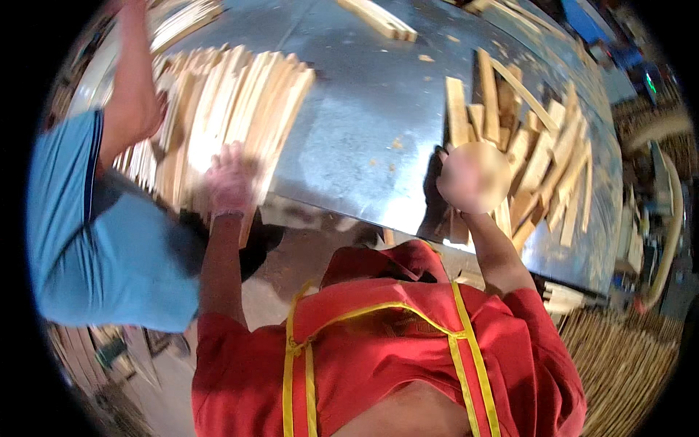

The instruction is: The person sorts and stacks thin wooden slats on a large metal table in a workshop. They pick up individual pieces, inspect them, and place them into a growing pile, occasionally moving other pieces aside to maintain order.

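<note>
Resting on the near part of a row of strips, the left hand points away from the body, its fingers stretched out rather than curled; I see no grip on any single strip. The strips lie side by side on the left part of the table, long and pale, their far ends uneven. Beside the left wrist, one strip end shows past the table's near edge.

Over on the right, the right hand is at the near left side of a pile of loose pieces. A round blurred patch covers most of it (only the wrist and forearm come out clean), so I cannot tell whether its fingers are bent, straight or gripping a piece. The pieces are shorter, tilted several ways, some crossing others.

Between the two groups, the metal top shines, with a few chips on it. Near the far edge of view lies a small bundle, well apart from both hands. A co-worker in blue is close on the left, one bare arm beside the strips. Red apron, yellow trim, below; thin sticks at lower right.
</note>
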### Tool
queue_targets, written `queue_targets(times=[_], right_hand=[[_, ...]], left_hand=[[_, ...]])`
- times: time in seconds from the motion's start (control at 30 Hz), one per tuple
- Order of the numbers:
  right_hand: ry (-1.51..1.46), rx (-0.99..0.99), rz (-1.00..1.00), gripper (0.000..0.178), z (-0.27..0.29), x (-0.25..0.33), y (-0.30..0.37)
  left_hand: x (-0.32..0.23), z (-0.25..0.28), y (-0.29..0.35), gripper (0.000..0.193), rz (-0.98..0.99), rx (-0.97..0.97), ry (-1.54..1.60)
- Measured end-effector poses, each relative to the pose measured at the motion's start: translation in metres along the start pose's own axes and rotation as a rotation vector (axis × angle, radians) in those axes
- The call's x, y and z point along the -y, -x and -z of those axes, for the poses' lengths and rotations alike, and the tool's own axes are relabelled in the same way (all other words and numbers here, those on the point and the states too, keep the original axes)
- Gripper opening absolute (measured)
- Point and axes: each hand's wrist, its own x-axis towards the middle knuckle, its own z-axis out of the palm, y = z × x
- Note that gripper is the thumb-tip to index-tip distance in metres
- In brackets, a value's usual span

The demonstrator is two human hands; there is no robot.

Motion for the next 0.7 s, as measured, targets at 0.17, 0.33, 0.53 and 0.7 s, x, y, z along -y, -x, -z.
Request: queue_targets(times=[0.17,0.33,0.53,0.7], right_hand=[[-0.212,-0.127,-0.263,0.06,0.056,0.011,0.011],[-0.811,0.034,-0.421,0.062,0.024,0.024,0.017],[-0.648,-0.094,-0.333,0.088,0.067,0.019,0.035],[-0.144,-0.157,-0.586,0.073,0.053,-0.058,0.064]], left_hand=[[0.002,0.007,-0.035,0.083,0.118,0.484,0.073],[-0.036,0.048,-0.045,0.082,0.152,0.448,0.199],[-0.005,0.058,-0.021,0.071,0.033,0.294,0.083],[-0.118,0.074,0.031,0.058,-0.142,0.251,1.061]])
